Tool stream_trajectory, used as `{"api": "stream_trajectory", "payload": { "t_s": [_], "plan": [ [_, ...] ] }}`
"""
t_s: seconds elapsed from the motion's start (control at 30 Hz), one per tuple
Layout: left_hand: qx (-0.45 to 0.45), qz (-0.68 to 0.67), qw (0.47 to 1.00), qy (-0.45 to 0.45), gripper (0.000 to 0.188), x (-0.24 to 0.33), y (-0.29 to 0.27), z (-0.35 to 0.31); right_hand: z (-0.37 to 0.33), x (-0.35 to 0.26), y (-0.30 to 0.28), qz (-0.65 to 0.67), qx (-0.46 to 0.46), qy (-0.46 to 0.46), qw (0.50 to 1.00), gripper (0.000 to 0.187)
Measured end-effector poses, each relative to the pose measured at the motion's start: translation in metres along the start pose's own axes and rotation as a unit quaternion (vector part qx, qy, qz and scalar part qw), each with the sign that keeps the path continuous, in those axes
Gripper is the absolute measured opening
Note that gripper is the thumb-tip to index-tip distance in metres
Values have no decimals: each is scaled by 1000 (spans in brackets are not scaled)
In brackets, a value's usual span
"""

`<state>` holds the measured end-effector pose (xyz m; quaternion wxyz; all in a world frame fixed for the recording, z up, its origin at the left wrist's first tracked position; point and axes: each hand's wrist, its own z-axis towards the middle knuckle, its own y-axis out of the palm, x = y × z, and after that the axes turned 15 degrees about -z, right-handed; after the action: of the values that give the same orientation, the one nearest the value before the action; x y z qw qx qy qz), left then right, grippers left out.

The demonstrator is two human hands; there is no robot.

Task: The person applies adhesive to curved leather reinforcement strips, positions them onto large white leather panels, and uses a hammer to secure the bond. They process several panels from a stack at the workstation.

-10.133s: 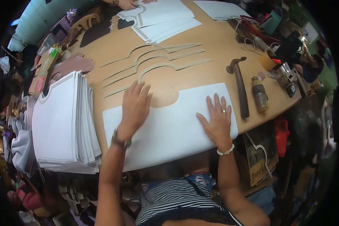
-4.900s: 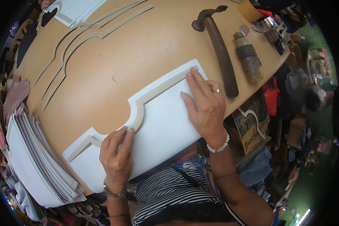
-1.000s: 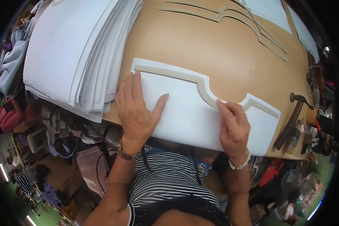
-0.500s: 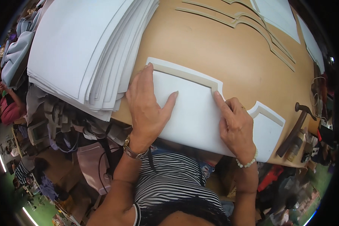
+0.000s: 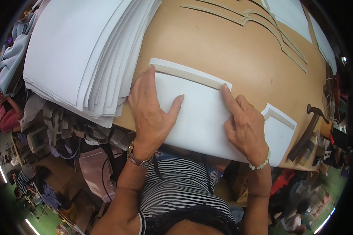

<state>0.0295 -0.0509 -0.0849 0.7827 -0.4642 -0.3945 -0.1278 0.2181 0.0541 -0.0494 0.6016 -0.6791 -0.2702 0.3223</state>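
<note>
A white sheet piece (image 5: 194, 121) with a stepped far edge lies along the table's near edge. A narrow beige strip (image 5: 188, 76) runs along that far edge, inside a thin white margin, and shows again on the right part past the notch. My left hand (image 5: 147, 113) rests open on the sheet's left side, its fingertips at the strip's left end and its thumb spread out. My right hand (image 5: 247, 129) presses an outstretched index finger on the strip's corner by the notch. Its other fingers are loosely bent, with nothing visible in them.
A thick stack of white sheets (image 5: 74, 51) stands at the left. Several thin curved beige strips (image 5: 262, 29) lie on the tan table (image 5: 192, 39) at the back. A hammer (image 5: 308, 133) and a bottle (image 5: 306, 153) are at the right edge. Another person (image 5: 10, 115) is far left.
My right index finger has slid slightly up and left along the strip to its corner, and the hand has turned a little. My left hand stays pressed at the strip's left end.
</note>
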Motion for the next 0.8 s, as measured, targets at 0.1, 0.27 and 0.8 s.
{"api": "stream_trajectory", "payload": {
  "t_s": [0.1, 0.27, 0.8],
  "plan": [
    [3, 4, 1000, 2, 81, -1, 0, 0, 3, 0, -2, -2, -10, 3, 1000, 70],
    [3, -9, 1000, -11, 81, -1, 0, 0, 4, 0, -2, -13, -22, -3, 1000, 70],
    [-34, 62, 997, 5, 70, -1, 2, 1, 6, -2, -4, -32, -34, -10, 999, 73]
  ]
}}
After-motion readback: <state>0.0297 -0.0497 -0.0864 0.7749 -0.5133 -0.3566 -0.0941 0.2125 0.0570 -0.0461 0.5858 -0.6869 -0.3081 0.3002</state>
